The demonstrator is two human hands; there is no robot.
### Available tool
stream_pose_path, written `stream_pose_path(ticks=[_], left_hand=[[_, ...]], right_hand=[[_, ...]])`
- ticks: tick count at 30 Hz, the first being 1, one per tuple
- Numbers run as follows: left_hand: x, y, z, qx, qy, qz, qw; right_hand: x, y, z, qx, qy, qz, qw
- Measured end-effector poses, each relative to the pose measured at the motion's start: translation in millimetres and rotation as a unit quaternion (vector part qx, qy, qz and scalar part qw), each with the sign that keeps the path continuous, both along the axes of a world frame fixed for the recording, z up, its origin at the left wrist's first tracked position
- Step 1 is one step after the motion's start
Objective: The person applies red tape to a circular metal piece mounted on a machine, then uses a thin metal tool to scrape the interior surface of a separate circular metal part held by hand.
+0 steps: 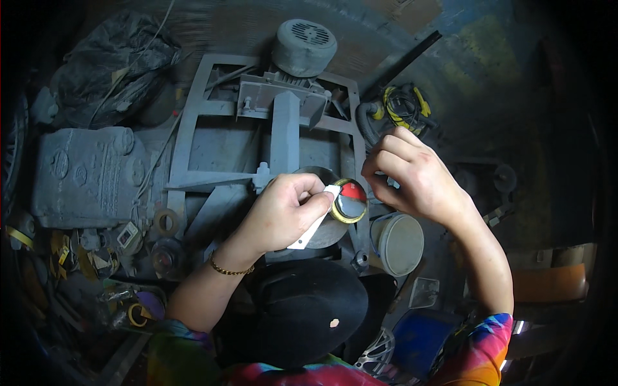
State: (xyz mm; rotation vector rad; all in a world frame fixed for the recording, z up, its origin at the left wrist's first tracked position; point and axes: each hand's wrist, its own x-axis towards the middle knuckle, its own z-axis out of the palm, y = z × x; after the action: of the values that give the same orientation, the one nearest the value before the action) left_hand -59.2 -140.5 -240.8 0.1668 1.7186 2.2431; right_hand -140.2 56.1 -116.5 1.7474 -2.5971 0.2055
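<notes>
Machine frame (212, 138) looks like matt grey painted metal, dusty and rough. The little round disc (349, 201) has a shiny brass-looking rim with a glossy red and grey face. White strip (317, 225) seems like smooth paper or plastic. Bracelet (230, 269) is shiny gold metal.

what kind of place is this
Probably a workshop or repair shed: a grey metal machine frame carrying an electric motor, a dusty grey cast engine block, and coiled yellow and black cables against a grimy wall.

Dim workshop, grey metal machine frame (193, 122), motor (304, 46), cluttered dusty floor (489, 71).
</notes>
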Motion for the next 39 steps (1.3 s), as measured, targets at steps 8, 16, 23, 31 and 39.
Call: stream_pose_path(ticks=[8, 16, 23, 31, 39], left_hand=[[3.7, 1.8, -0.7, 0.045, -0.017, 0.017, 0.999], [2.6, 3.2, 1.2, 0.026, -0.006, 0.027, 0.999], [1.3, -1.5, 7.1, -0.029, -0.017, -0.003, 0.999], [1.7, 2.4, 6.6, -0.014, -0.011, 0.024, 1.0], [3.6, 0.9, 6.6, -0.007, -0.013, 0.039, 0.999]], right_hand=[[12.1, -11.9, -6.7, -0.025, 0.005, 0.029, 0.999], [11.4, -13.5, -8.8, -0.018, 0.011, 0.038, 0.999], [11.5, -18.0, -5.9, 0.039, 0.034, 0.052, 0.997], [8.2, -20.1, -12.7, 0.039, -0.007, 0.045, 0.998], [8.9, -1.5, -21.4, -0.01, -0.068, 0.003, 0.998]])
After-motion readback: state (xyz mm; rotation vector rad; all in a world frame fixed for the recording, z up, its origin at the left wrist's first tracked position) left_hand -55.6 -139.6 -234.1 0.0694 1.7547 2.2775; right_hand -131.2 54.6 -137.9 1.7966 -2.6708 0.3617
